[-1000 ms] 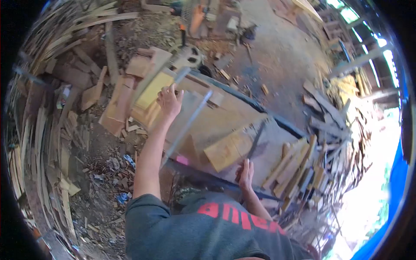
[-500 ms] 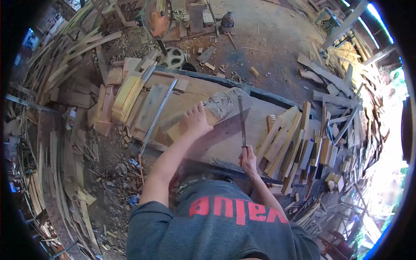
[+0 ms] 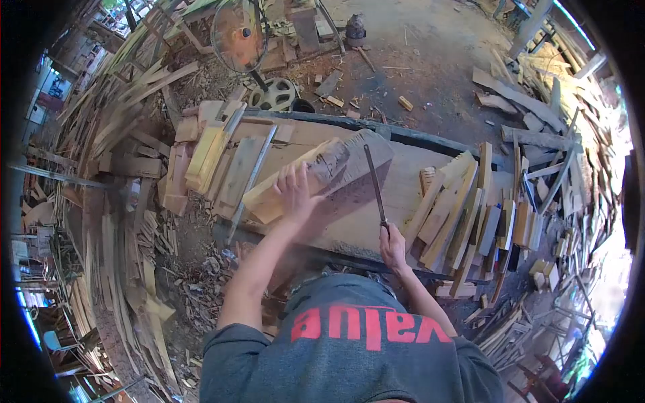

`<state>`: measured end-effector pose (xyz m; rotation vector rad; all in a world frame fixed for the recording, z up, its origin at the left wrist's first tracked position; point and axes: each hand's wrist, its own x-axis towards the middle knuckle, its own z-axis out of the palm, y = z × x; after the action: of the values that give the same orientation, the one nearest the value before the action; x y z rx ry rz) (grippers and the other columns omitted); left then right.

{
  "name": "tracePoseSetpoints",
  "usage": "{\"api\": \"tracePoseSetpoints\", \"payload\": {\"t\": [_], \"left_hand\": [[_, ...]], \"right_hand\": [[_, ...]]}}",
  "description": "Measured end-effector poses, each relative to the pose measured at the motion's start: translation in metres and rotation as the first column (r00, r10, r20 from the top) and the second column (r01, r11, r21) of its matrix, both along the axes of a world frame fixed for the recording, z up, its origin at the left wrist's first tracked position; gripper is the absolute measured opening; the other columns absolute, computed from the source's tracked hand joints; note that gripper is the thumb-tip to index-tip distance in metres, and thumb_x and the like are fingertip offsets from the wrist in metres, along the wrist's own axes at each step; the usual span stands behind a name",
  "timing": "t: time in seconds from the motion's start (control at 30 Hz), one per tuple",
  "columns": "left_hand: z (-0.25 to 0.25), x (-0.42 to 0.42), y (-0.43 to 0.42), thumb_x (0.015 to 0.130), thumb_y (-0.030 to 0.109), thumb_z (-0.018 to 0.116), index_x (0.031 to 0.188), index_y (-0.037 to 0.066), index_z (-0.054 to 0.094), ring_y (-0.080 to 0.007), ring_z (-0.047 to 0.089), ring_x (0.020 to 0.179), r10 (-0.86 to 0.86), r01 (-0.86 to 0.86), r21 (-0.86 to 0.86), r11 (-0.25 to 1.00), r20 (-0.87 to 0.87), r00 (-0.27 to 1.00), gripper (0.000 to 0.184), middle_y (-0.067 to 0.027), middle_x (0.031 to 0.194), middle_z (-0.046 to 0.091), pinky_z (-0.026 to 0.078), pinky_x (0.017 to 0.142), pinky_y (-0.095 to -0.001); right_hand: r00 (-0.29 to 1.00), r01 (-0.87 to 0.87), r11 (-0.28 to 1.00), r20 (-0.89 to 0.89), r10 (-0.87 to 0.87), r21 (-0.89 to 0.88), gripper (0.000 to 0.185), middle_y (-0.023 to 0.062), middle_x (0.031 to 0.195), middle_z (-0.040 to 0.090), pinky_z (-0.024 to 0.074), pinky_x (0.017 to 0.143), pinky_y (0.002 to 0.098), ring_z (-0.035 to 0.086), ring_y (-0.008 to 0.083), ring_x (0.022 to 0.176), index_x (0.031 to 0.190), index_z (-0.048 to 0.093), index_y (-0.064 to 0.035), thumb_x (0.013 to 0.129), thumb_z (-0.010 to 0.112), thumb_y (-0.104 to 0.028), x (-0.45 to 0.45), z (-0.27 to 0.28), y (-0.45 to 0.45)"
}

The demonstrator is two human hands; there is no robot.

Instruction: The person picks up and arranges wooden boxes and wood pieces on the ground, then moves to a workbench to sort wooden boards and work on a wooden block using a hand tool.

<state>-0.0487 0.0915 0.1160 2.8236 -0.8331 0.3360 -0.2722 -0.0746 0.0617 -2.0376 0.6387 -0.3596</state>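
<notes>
My left hand (image 3: 293, 191) lies on top of a thick wooden block (image 3: 270, 197), its fingers spread and its thumb apart. The block rests at an angle on the workbench (image 3: 411, 161), with dark markings on its upper face. In my right hand (image 3: 392, 245) is the handle of a long, narrow, dark tool that looks like a file (image 3: 374, 180). Its blade points away from me, past the right end of the block. Whether the file touches the block cannot be told.
Several wooden pieces (image 3: 451, 215) lie side by side on the bench's right. More boards (image 3: 209, 151) and a long metal straightedge (image 3: 254, 178) are on the left. A fan (image 3: 240, 37) stands beyond the bench. Scrap wood (image 3: 154, 302) covers the floor.
The view has shifted a little. The far end of the file has swung slightly left relative to my right hand. My left hand stays on the block.
</notes>
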Motion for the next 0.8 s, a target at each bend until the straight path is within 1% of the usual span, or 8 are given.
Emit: {"api": "tracePoseSetpoints", "payload": {"t": [0.03,0.13,0.17,0.37,0.5,0.6,0.7,0.8], "left_hand": [[0.0,-0.01,0.001,0.056,0.039,0.083,0.138,0.017,0.029,-0.0338,0.036,0.119,-0.038,0.039,-0.051,0.998,0.02,0.999,0.101,-0.0103,0.132,0.035,0.028,0.096,-0.0511],[-0.014,-0.016,0.006,0.061,0.033,0.081,0.133,0.018,0.036,-0.0317,0.04,0.111,-0.014,0.014,0.003,1.0,0.02,1.0,0.087,-0.0093,0.125,0.04,0.032,0.091,-0.0488],[-0.001,-0.017,0.005,0.063,0.026,0.08,0.126,0.018,0.042,-0.0301,0.041,0.106,-0.007,0.003,-0.043,0.999,-0.085,0.996,0.073,-0.0086,0.118,0.043,0.033,0.088,-0.0467],[0.002,-0.024,0.0,0.063,0.015,0.077,0.118,0.016,0.046,-0.0298,0.041,0.108,0.047,-0.044,-0.091,0.995,0.034,0.998,0.062,-0.0081,0.116,0.045,0.034,0.087,-0.0462],[-0.002,-0.031,0.002,0.066,0.012,0.072,0.123,0.016,0.046,-0.0305,0.044,0.107,-0.025,0.025,-0.071,0.997,0.0,1.0,0.063,-0.0089,0.115,0.046,0.035,0.086,-0.0456],[-0.019,-0.053,0.0,0.07,0.01,0.065,0.127,0.016,0.045,-0.0303,0.047,0.106,-0.059,0.053,-0.04,0.998,-0.17,0.984,0.061,-0.0112,0.117,0.047,0.036,0.085,-0.0438],[-0.013,-0.067,-0.003,0.075,0.008,0.056,0.129,0.016,0.046,-0.0283,0.051,0.103,-0.077,0.072,-0.041,0.997,-0.134,0.988,0.056,-0.012,0.121,0.05,0.038,0.085,-0.0411],[-0.018,-0.067,-0.002,0.074,0.008,0.056,0.128,0.015,0.048,-0.0283,0.052,0.102,-0.124,0.121,-0.053,0.991,-0.056,0.991,0.054,-0.0116,0.121,0.051,0.039,0.084,-0.0404]], "right_hand": [[1.0,0.005,1.0,0.013,-0.005,-0.008,0.018,0.0135,0.072,0.055,0.0445,0.062,0.0372,0.056,0.0279,0.065,0.1,0.054,-0.0028,0.094,0.046,-0.018,-0.003,-0.005,0.0],[1.0,0.025,0.998,0.006,-0.026,0.051,0.02,0.0097,0.071,0.054,0.0446,0.057,0.0334,0.055,0.0213,0.06,0.102,0.054,-0.0028,0.095,0.045,-0.019,-0.008,-0.021,0.003],[0.999,0.052,0.992,-0.01,-0.051,0.118,0.021,0.0077,0.07,0.053,0.0443,0.054,0.0312,0.054,0.0176,0.057,0.102,0.055,-0.0028,0.095,0.045,-0.02,-0.01,-0.024,0.005],[1.0,0.014,0.999,0.016,-0.015,0.049,0.025,0.0064,0.07,0.053,0.044,0.051,0.0284,0.053,0.013,0.056,0.099,0.057,-0.001,0.096,0.044,-0.022,-0.014,-0.026,0.009],[0.998,0.038,0.986,-0.062,-0.028,0.161,0.023,0.0092,0.072,0.05,0.043,0.054,0.0313,0.052,0.0171,0.057,0.097,0.056,0.0,0.096,0.043,-0.019,-0.012,-0.01,0.014],[0.994,0.095,0.976,-0.074,-0.082,0.194,0.024,0.0086,0.072,0.05,0.0423,0.051,0.0305,0.051,0.0154,0.054,0.096,0.056,0.0,0.097,0.043,-0.019,-0.012,-0.011,0.018],[0.991,0.121,0.975,-0.082,-0.107,0.188,0.024,0.0089,0.071,0.05,0.0429,0.051,0.0311,0.052,0.0157,0.055,0.093,0.056,0.0002,0.097,0.043,-0.019,-0.013,-0.011,0.018],[0.992,0.081,0.989,-0.109,-0.068,0.125,0.025,0.0089,0.072,0.051,0.0439,0.052,0.0309,0.053,0.0156,0.055,0.092,0.056,0.0002,0.097,0.042,-0.02,-0.014,-0.017,0.014]]}}
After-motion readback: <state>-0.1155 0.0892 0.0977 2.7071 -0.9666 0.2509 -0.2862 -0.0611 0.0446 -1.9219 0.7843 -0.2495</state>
